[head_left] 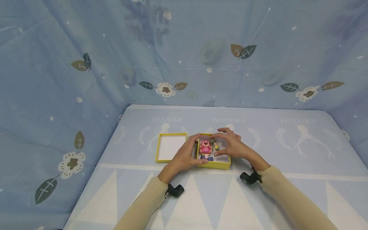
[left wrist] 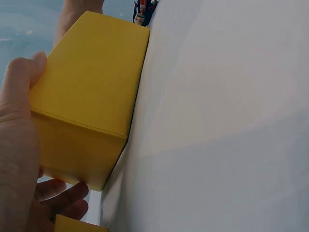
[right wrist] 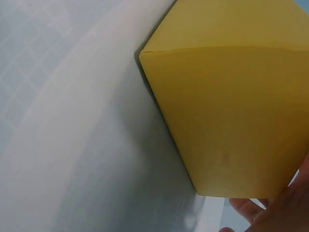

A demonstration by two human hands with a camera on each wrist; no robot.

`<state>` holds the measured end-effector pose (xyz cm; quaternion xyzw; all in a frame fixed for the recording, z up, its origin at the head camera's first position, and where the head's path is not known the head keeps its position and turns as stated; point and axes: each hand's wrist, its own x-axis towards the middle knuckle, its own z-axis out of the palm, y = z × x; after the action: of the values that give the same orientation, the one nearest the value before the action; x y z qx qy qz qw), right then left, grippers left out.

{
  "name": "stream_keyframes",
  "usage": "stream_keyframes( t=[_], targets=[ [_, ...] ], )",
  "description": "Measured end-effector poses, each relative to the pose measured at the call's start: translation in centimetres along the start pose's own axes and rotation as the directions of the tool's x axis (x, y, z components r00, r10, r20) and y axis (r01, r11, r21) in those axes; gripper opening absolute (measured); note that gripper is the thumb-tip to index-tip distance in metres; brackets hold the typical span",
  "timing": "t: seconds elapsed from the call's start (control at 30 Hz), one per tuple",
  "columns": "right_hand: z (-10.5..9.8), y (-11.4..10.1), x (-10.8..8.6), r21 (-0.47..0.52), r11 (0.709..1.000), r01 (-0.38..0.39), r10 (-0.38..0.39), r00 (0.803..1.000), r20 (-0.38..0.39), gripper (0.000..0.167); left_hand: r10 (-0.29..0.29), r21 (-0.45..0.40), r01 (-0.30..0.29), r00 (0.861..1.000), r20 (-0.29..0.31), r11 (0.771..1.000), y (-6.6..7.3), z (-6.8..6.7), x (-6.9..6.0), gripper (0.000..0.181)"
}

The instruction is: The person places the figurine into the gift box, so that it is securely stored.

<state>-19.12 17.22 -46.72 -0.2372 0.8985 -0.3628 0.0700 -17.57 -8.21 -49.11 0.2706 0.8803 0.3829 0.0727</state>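
The yellow box (head_left: pixel 219 165) sits on the table (head_left: pixel 287 198), well in from the far edge and a bit left of the middle between the left and right edges. The lid (head_left: pixel 172 147) lies hollow side up, just beside it toward the table's left edge. The left hand (head_left: pixel 184 156) grips the box, its thumb on the near rim and its fingers round the left side. The right hand (head_left: pixel 233 145) bends over the box, by the small toy (head_left: pixel 217 147); I can't tell if its fingers are holding it. A pink bear (head_left: pixel 205 148) lies inside, along the left wall.
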Motion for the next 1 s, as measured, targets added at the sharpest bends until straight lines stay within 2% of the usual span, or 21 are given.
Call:
stream_keyframes(
  t=[0.6,1.0],
  targets=[
    [0.0,-1.0,-0.1,-0.074,0.991,-0.107,0.107,0.994,-0.006,0.066,0.003,0.014,-0.003,1.000,0.000,1.000,0.1,-0.1,0.0,0.107],
    [0.2,-1.0,-0.1,-0.064,0.989,-0.135,0.134,0.991,-0.007,0.065,-0.017,0.012,0.016,1.000,0.007,1.000,0.4,-0.2,0.0,0.107]
  ],
)
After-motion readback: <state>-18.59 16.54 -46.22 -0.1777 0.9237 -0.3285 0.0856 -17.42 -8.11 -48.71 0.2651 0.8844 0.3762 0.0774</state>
